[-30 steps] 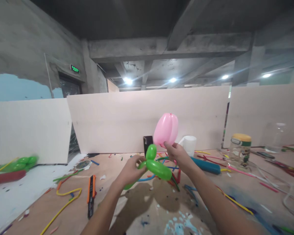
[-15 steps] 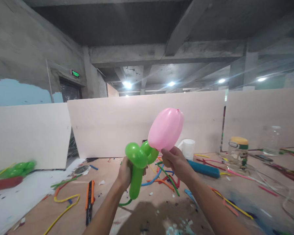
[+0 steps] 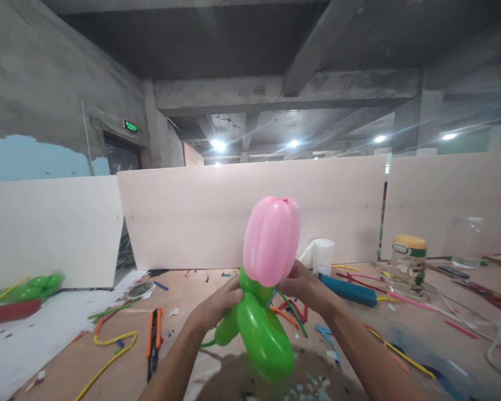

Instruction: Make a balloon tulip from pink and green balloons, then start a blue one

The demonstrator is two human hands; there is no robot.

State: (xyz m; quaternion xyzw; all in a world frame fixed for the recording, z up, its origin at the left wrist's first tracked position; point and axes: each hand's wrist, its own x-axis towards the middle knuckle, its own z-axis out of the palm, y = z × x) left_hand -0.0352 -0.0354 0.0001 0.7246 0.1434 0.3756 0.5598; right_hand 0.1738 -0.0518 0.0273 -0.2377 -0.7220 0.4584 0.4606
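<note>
A pink balloon, shaped like a tulip bloom, stands upright in front of me. Just below it is a twisted green balloon, one long bubble of which points down toward me. My left hand is closed around the green balloon's upper part, its fingertips partly hidden behind it. At the lower right of the pink balloon, my right hand is closed on its base, with the fingers partly covered. Whether the pink and green balloons are joined cannot be made out.
An orange-and-black box cutter lies left on the table. Rightward are a paper roll, a blue balloon pump, a yellow-lidded jar and a clear bottle. Uninflated balloons and scraps are strewn about. White boards stand behind.
The pink balloon has come down and left, turning upright above the green one. The green balloon has swung round, so a long bubble now points toward me. Both hands are slightly lower.
</note>
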